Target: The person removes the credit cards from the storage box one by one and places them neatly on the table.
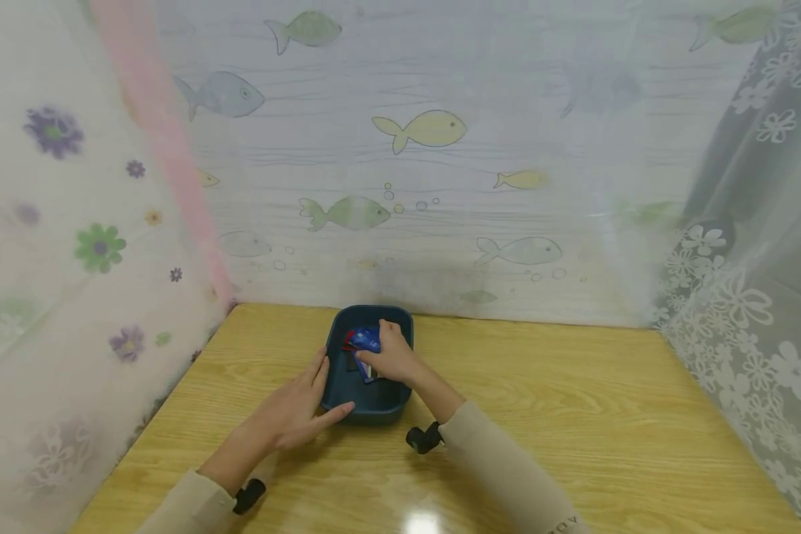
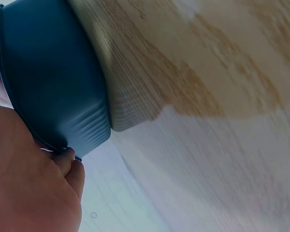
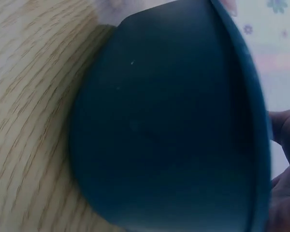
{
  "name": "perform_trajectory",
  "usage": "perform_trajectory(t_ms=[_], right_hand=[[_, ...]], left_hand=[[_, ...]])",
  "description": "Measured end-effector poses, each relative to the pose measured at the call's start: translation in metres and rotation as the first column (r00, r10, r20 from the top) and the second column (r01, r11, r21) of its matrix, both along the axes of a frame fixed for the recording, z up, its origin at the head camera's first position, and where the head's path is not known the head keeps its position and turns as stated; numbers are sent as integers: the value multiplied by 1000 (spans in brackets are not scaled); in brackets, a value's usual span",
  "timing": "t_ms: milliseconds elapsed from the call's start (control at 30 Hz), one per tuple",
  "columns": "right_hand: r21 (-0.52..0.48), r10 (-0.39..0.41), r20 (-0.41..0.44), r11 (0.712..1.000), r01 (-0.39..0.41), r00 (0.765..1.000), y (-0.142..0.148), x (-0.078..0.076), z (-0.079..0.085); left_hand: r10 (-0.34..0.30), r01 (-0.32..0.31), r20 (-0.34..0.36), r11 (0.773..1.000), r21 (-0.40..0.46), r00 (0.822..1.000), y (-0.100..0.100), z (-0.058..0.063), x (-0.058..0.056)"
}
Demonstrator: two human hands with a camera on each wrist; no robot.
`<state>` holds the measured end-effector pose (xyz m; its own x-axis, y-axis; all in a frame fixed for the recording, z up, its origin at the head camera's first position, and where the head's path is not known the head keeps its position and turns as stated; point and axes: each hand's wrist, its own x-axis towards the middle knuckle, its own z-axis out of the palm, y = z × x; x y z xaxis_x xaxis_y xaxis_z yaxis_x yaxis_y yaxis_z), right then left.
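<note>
A dark blue plastic bin (image 1: 367,411) stands on the table with small items in it. My left hand (image 1: 294,411) holds its near left corner, fingers along the left side and thumb over the front rim. In the left wrist view the fingertips rest at the rim beside the bin's outer wall (image 2: 53,77). My right hand (image 1: 398,356) reaches inside over the right rim, its thumb and fingers about a shiny blue packet (image 1: 366,339). Something red (image 1: 348,341) and a blue-and-white flat item (image 1: 366,371) lie beside and below it, partly hidden. The right wrist view shows mostly the bin's outside (image 3: 169,121).
The wood-grain table (image 1: 541,415) extends to both sides of the bin. A fish-print curtain (image 1: 427,170) hangs at the back edge, with flower-print sheets (image 1: 100,245) at the left and lace-like ones at the right. Small black wrist devices (image 1: 423,439) sit under both cuffs.
</note>
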<state>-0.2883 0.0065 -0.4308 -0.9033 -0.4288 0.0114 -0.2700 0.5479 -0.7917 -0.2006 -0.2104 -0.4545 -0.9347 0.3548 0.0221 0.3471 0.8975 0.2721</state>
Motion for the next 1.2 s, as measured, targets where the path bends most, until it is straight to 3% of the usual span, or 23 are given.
perform_trajectory(t_ms=[167,300,433,633,967,1200], right_hand=[[20,-55,7,998,54,998,-10,-6,-11],[74,-98,-37,992,101,994,-19,-9,-18],[130,-171,-83,975,181,982,-25,-12,-26],[162,-277,-51,946,281,960,-30,-12,-32],[173,-350,-116,914,366,929,-36,-18,-34],[225,-353,-154,897,381,923,-38,-16,-34]], left_hand=[[-2,2,-7,1000,-15,1000,0,0,-1],[-3,3,-4,1000,-28,1000,1,1,-2],[-1,1,-9,1000,-31,1000,2,1,-2],[9,-9,11,1000,-16,1000,3,1,0],[3,-3,22,1000,-3,1000,1,7,1],[5,-5,28,1000,6,1000,1,7,2]])
